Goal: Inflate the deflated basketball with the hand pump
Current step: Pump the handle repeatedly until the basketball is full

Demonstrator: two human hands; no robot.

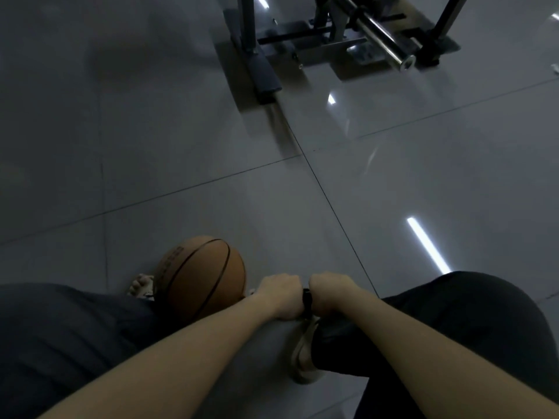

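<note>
The basketball [202, 279] lay on the floor [181, 146]. The left hand [279, 296] and right hand [331, 293] gripped the pump handle [307, 300], fingers clenched round it.

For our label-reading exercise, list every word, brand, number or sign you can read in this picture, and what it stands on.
Basketball: rows of dark print on its left panel, too blurred to read.
Pump handle, gripped by left hand and right hand: no marking shows.
Gym frame: no text.

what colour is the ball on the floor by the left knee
Orange-brown with thin black seam lines: the basketball, best seen in the head view.
</note>
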